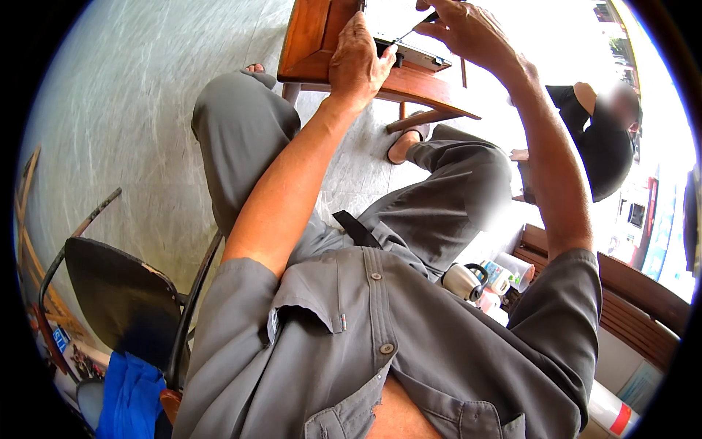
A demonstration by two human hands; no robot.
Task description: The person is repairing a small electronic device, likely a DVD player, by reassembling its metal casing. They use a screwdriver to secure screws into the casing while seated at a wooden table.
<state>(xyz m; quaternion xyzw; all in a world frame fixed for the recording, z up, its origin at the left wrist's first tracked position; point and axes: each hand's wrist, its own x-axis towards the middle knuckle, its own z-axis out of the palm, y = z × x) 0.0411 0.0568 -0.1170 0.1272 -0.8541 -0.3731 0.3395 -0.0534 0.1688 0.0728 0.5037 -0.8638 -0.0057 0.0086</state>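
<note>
Gripping a thin-shafted tool (pixel 426 20) in my right hand (pixel 474 35), I angle it toward the flat device (pixel 424 58) on the wooden surface (pixel 307 47); whether my left hand (pixel 357 64) grips the device, I cannot tell.

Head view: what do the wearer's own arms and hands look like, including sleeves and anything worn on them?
Short grey shirt sleeves leave both forearms bare. The left hand and right hand are ungloved, with no watch or bracelet visible. Rings are too unclear to tell.
</note>
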